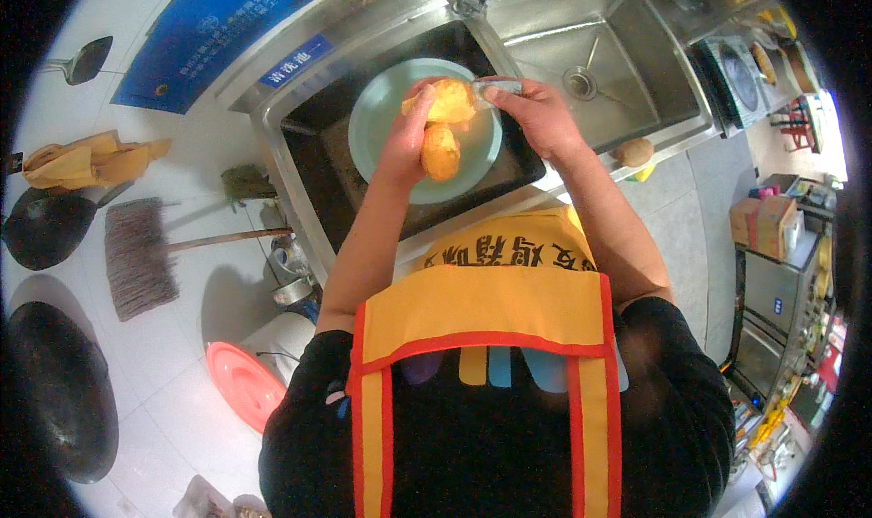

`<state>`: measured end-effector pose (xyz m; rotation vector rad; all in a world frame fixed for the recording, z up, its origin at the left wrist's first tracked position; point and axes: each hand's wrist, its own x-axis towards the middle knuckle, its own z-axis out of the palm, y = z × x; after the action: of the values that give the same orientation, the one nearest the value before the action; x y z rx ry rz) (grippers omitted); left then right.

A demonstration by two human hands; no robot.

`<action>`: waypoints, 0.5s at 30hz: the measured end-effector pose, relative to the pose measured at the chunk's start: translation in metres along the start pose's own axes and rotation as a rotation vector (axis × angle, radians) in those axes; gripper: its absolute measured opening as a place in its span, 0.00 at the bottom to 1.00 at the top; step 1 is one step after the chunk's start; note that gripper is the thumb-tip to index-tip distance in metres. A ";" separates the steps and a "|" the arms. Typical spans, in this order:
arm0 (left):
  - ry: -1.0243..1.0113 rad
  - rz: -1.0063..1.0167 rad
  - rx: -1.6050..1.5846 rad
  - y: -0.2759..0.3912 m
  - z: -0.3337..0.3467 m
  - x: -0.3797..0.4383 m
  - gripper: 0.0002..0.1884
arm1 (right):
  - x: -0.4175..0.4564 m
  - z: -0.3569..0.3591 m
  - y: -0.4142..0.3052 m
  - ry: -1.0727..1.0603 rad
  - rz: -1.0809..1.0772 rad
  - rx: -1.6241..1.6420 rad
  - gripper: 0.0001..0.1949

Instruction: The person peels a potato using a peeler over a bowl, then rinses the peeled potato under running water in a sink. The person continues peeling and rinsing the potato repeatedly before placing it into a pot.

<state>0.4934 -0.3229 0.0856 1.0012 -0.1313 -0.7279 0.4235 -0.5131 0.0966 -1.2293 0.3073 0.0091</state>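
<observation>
My left hand (407, 140) grips a yellow-orange vegetable (441, 151), probably a squash, with bright, bare-looking flesh at its far end. In my right hand (545, 113) is a small greyish tool (501, 90), held against or close beside that far end. Blur leaves it unclear whether the tool is a peeler or a blade. Both hands are over a pale green plastic basin (366, 167), which sits inside the left bowl of a stainless-steel sink (313, 198). Cloudy water seems to lie in the basin, partly hidden by my hands.
The right sink bowl (627, 62) has a drain. A brown round object (633, 151) rests on the sink's front rim. Behind the bowls rises a faucet (466, 2). A broom (143, 256), woks (61, 388) and a red plastic basin (245, 385) are at left; a cardboard box (763, 225) is at right.
</observation>
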 end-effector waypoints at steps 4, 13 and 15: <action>-0.021 0.125 0.154 -0.013 -0.001 0.006 0.19 | -0.001 0.001 0.006 -0.039 -0.023 -0.087 0.14; -0.088 0.154 0.287 -0.006 -0.001 -0.005 0.21 | -0.004 -0.003 -0.004 -0.076 0.060 -0.018 0.16; -0.096 0.241 0.394 -0.008 0.001 -0.004 0.22 | -0.004 -0.004 -0.002 -0.079 0.059 -0.028 0.16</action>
<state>0.4860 -0.3234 0.0806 1.2981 -0.4857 -0.5379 0.4195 -0.5170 0.0983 -1.2439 0.2749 0.1131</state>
